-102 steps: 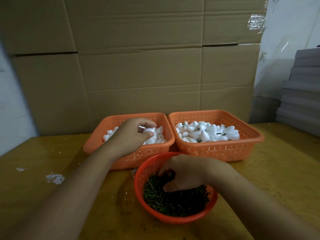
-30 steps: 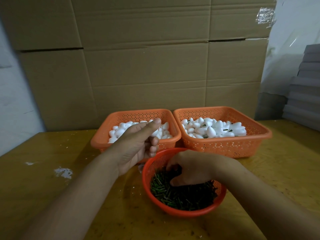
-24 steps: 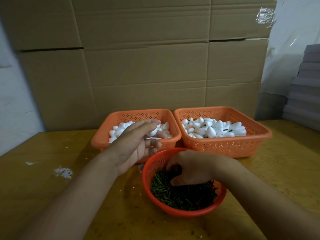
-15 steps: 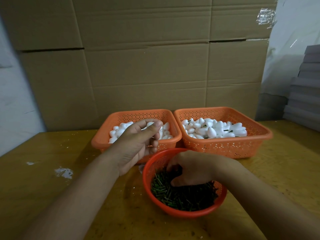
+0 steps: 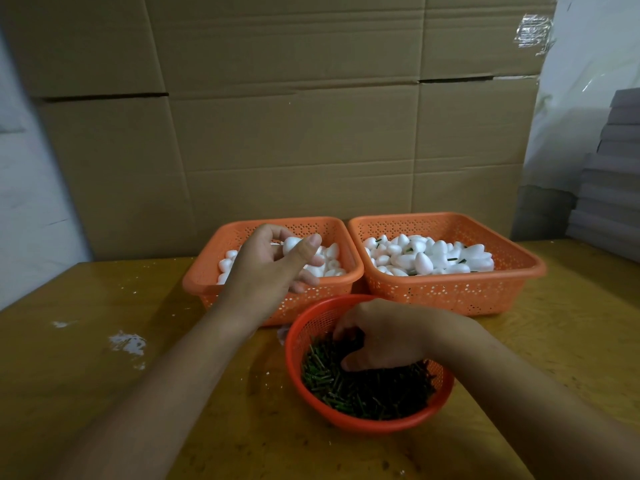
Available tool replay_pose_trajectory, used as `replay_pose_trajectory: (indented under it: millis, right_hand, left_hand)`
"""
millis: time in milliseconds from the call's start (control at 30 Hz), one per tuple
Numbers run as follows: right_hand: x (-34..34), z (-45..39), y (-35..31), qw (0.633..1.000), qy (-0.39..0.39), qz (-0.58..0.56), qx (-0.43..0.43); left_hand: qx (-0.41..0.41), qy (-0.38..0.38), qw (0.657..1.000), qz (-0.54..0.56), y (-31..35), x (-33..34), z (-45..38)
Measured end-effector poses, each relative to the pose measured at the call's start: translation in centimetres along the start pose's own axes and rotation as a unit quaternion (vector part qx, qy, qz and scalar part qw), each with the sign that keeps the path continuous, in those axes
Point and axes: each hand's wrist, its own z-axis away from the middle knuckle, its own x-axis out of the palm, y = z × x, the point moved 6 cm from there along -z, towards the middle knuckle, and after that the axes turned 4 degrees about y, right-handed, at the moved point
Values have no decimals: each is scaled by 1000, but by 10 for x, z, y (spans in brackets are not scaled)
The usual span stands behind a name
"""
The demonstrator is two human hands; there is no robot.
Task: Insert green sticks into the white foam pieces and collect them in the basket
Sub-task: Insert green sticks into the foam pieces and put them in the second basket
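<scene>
The left hand [image 5: 273, 268] is now pinching one white foam piece [image 5: 292, 244] between thumb and fingertips, raised just above the left orange basket [image 5: 207, 277]; a moment ago those fingers were curling over the pile without a piece clearly lifted, so a blank is now picked and waiting for its stick. The right hand [image 5: 382, 336] is still reaching into the round red basket [image 5: 298, 327], fingers curled down among the green sticks [image 5: 363, 393]; whether it is holding one already I cannot tell. Judging from this, the insertion is still pending. Further out, the right orange basket [image 5: 519, 271] is holding finished pieces with green ends showing among them. All three baskets are sitting close together on the yellow table [image 5: 86, 341], with a cardboard wall [image 5: 294, 133] standing behind. Nothing is blocking the way between the two hands.
</scene>
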Motion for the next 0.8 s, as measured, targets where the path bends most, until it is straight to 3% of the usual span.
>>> replay_pose_trajectory:
  millis: [233,567,800]
  right_hand:
    - [-1,1,-1,1000,5,2,-2]
    - [-5,2,-10,999,33,-8,-18]
    - [-9,3,-11,997,75,-27,-12]
  left_hand:
    - [30,7,998,50,4,2,3]
    - [130,-25,985,-111,16,7,9]
    - [93,-52,990,-95,11,10,9]
